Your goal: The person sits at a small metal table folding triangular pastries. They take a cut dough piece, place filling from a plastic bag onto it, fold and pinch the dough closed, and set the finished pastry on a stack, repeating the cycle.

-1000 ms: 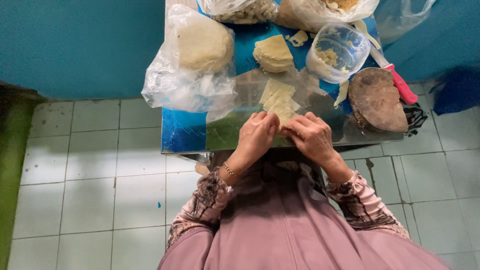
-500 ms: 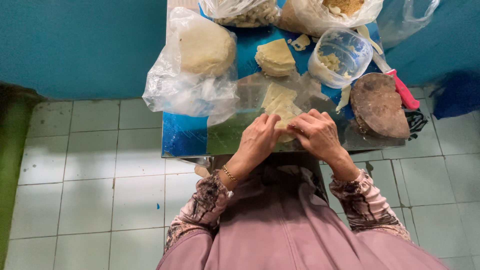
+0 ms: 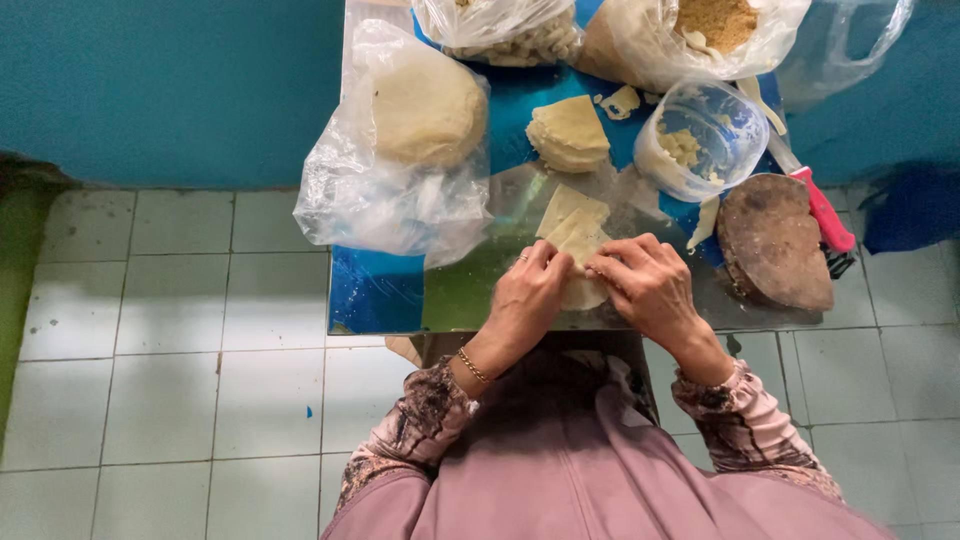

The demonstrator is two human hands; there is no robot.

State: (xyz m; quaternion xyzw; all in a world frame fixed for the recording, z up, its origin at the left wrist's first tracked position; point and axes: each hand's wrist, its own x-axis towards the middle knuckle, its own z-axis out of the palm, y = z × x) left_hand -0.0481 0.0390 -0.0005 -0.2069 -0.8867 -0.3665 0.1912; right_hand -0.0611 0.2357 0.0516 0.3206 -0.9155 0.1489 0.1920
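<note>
Pale yellow dough sheet [image 3: 577, 238] on blue table [image 3: 372, 292] (pink-handled knife [image 3: 820, 207]).

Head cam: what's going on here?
A person seated at a small blue table works a thin pale dough sheet with both bare hands. The left hand and right hand pinch it together at the table's near edge. Beyond them lie a stack of cut dough sheets, a clear tub of filling, and a bagged dough lump. A round wooden board and a pink-handled knife sit to the right.
</note>
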